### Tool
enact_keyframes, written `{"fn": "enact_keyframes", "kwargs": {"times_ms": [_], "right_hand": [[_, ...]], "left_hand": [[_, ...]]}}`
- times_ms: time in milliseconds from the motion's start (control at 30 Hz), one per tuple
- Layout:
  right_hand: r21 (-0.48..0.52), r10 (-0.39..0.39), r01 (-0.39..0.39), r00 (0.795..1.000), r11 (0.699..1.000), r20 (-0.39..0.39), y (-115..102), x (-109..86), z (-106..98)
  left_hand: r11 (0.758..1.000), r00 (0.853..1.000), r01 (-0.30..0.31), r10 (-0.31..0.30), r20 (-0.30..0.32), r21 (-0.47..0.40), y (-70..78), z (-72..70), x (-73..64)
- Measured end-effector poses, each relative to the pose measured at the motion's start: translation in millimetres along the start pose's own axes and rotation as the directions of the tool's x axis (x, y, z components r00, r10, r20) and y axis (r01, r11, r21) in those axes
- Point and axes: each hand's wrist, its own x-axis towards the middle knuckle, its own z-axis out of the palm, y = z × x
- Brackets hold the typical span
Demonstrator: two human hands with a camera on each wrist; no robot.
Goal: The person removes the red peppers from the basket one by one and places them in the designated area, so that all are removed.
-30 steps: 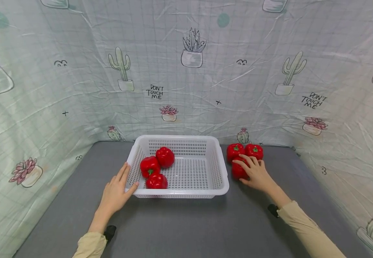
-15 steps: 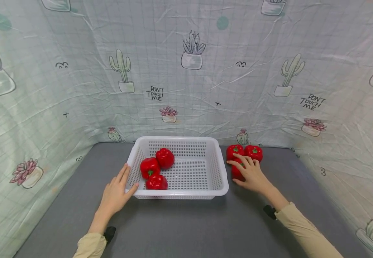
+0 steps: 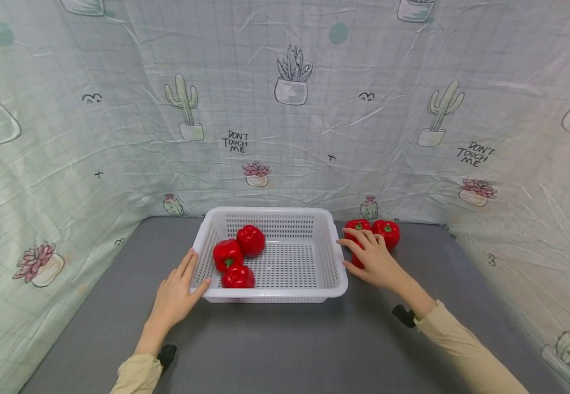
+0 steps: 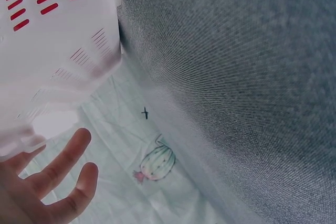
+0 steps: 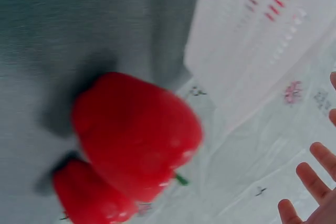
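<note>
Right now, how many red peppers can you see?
6: three peppers in the basket, three more on the table to its right, two of those partly behind the right hand.

A grey tabletop (image 3: 285,345) spreads below the left hand (image 3: 173,296) and the right hand (image 3: 375,260). Beyond them and to either side hangs a pale, creased cloth (image 3: 393,148) with faint grid lines. Past the left hand it bears a tall cactus print (image 3: 182,98); a second tall cactus (image 3: 444,106) is printed beyond the right hand, farther right. Between the hands, well beyond them, are a spiky potted plant (image 3: 292,87) and black lettering (image 3: 235,141), "DON'T TOUCH ME". A pink succulent (image 3: 38,255) is printed left of the left hand.
</note>
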Motion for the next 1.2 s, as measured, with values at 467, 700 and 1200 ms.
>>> {"fn": "enact_keyframes", "kwargs": {"times_ms": [467,700,1200], "right_hand": [[-0.024,-0.112,0.111,0.993,0.994,-0.030,-21,45.6,-22],[-0.008,-0.150,0.149,0.989,0.989,-0.012,-36,79.2,-27],[0.033,-0.160,0.159,0.987,0.987,0.032,-65,148.4,20]], "left_hand": [[1.000,1.000,-0.003,0.003,-0.010,-0.001,-0.5,0.5,0.4],[1.000,1.000,-0.002,0.002,-0.012,0.001,0.0,-0.4,-0.6],[1.000,0.999,-0.012,0.012,-0.035,-0.008,-2.7,3.2,0.3]]}}
